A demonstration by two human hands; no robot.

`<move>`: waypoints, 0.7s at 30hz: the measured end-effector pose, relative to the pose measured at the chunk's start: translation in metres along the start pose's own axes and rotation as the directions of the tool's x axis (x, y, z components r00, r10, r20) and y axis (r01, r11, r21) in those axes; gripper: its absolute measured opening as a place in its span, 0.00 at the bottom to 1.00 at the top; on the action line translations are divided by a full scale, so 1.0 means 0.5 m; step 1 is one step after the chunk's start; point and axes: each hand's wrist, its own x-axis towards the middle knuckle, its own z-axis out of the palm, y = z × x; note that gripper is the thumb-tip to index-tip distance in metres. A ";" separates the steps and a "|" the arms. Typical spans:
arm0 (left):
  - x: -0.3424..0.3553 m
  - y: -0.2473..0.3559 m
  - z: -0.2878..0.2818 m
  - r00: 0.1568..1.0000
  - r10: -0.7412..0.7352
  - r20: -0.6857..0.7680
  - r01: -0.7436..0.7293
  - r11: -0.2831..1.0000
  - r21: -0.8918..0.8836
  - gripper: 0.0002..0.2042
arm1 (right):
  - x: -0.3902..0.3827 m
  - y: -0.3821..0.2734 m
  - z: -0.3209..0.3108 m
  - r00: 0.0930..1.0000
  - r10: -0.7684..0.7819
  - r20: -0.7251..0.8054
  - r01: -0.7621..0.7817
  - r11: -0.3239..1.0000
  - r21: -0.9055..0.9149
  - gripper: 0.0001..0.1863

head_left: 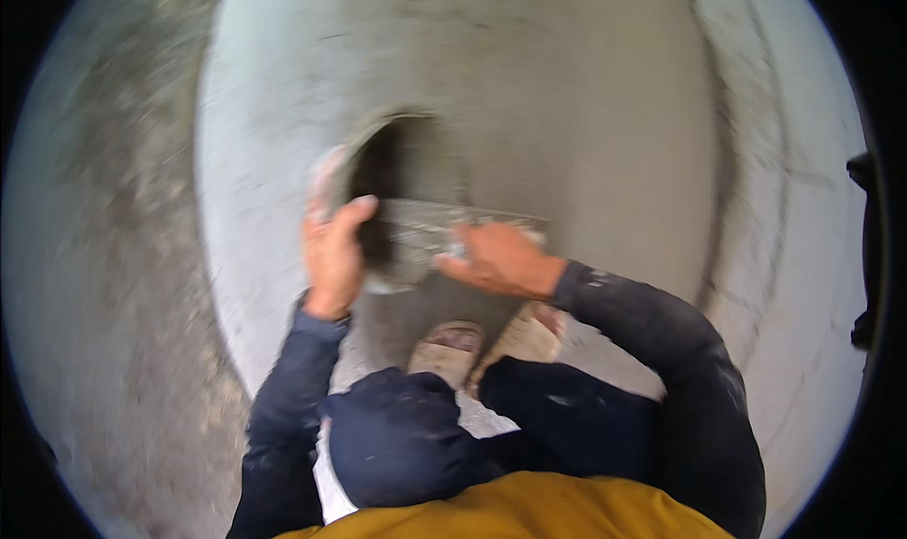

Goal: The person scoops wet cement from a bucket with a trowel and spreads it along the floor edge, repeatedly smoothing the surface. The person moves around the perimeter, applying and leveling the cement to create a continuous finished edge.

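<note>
Left hand [333, 251], half-curled, steadies the bucket [427, 166] mid-frame; right hand [499, 258] grips a trowel [416, 220], apparently scraping; next stroke wants firm bracing.

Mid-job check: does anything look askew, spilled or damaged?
The bucket looks tilted rather than upright, but the left hand grips its side and the right hand holds a flat-bladed tool across its mouth, so this seems deliberate. Pale smears mark the right sleeve. I see no clear spill or damage, though blur hides detail.
</note>
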 end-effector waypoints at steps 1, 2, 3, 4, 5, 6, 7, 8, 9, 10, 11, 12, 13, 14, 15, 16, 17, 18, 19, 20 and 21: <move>0.004 -0.002 0.011 0.996 0.011 0.085 -0.006 0.998 -0.062 0.30 | -0.015 0.011 0.000 0.999 0.019 0.029 -0.021 0.995 0.093 0.28; 0.001 -0.006 0.024 1.000 -0.005 0.017 0.004 0.999 0.032 0.30 | -0.025 0.014 0.001 0.999 0.037 0.030 -0.042 0.985 0.170 0.30; -0.004 -0.004 0.033 0.997 0.081 0.008 -0.081 0.991 0.103 0.30 | -0.041 0.017 -0.002 0.998 0.051 -0.043 -0.038 0.963 0.266 0.30; -0.005 0.002 0.036 0.998 0.050 -0.028 -0.045 0.982 0.183 0.29 | -0.054 0.020 -0.007 0.992 0.051 -0.117 -0.007 0.936 0.351 0.30; -0.004 0.007 0.035 0.997 0.074 -0.015 -0.067 0.958 0.278 0.28 | -0.069 0.025 -0.012 0.988 0.091 -0.126 -0.030 0.909 0.416 0.30; -0.003 0.018 0.029 0.998 0.020 -0.059 -0.009 0.983 0.185 0.27 | -0.093 0.033 -0.014 0.977 0.173 -0.121 -0.092 0.864 0.494 0.29; 0.000 0.026 0.010 0.998 -0.012 -0.059 0.018 0.996 0.088 0.25 | -0.119 0.046 -0.014 0.969 0.215 -0.124 -0.118 0.840 0.529 0.29; -0.007 0.035 -0.007 0.986 -0.059 -0.154 0.071 0.994 0.077 0.23 | -0.170 0.063 -0.011 0.958 0.278 -0.065 -0.196 0.807 0.556 0.29; -0.005 0.044 -0.028 0.956 -0.082 -0.280 0.107 0.991 0.078 0.20 | -0.219 0.086 -0.009 0.955 0.291 -0.065 -0.199 0.785 0.587 0.28; -0.004 0.047 -0.046 0.971 -0.125 -0.204 0.129 0.992 0.005 0.18 | -0.273 0.110 -0.002 0.922 0.364 -0.132 -0.252 0.823 0.509 0.27; 0.000 0.044 -0.060 0.952 -0.182 -0.245 0.176 0.983 -0.044 0.17 | -0.334 0.135 0.006 0.889 0.324 -0.325 -0.175 0.894 0.413 0.26; 0.006 0.039 -0.070 0.964 -0.206 -0.167 0.193 0.977 -0.089 0.16 | -0.384 0.161 0.019 0.836 0.309 -0.453 -0.250 0.950 0.186 0.26; 0.010 0.037 -0.077 0.964 -0.226 -0.142 0.210 0.970 -0.120 0.16 | -0.426 0.186 0.035 0.775 0.162 -0.610 -0.268 0.960 -0.085 0.25; 0.014 0.034 -0.083 0.958 -0.235 -0.166 0.218 0.969 -0.113 0.16 | -0.466 0.212 0.043 0.768 0.368 -0.525 -0.465 0.883 -0.061 0.24; 0.018 0.034 -0.085 0.957 -0.231 -0.177 0.216 0.971 -0.103 0.16 | -0.498 0.234 0.052 0.708 0.575 -0.410 -0.646 0.762 -0.047 0.23; 0.024 0.035 -0.085 0.964 -0.213 -0.157 0.198 0.975 -0.102 0.16 | -0.522 0.248 0.058 0.657 0.578 -0.484 -0.668 0.744 -0.017 0.24; 0.029 0.037 -0.084 0.957 -0.224 -0.184 0.210 0.973 -0.093 0.15 | -0.533 0.255 0.067 0.588 0.625 -0.514 -0.709 0.704 0.044 0.25; 0.032 0.039 -0.084 0.954 -0.235 -0.184 0.221 0.971 -0.094 0.14 | -0.529 0.255 0.078 0.480 0.709 -0.517 -0.785 0.610 0.108 0.26; 0.034 0.040 -0.084 0.955 -0.227 -0.193 0.212 0.973 -0.096 0.14 | -0.514 0.254 0.087 0.526 0.704 -0.477 -0.708 0.674 0.213 0.27; 0.035 0.042 -0.085 0.953 -0.260 -0.158 0.246 0.964 -0.104 0.14 | -0.485 0.243 0.106 0.526 0.733 -0.431 -0.668 0.670 0.324 0.27; 0.038 0.040 -0.086 0.956 -0.265 -0.126 0.250 0.960 -0.124 0.15 | -0.448 0.234 0.122 0.497 0.786 -0.369 -0.658 0.618 0.430 0.27</move>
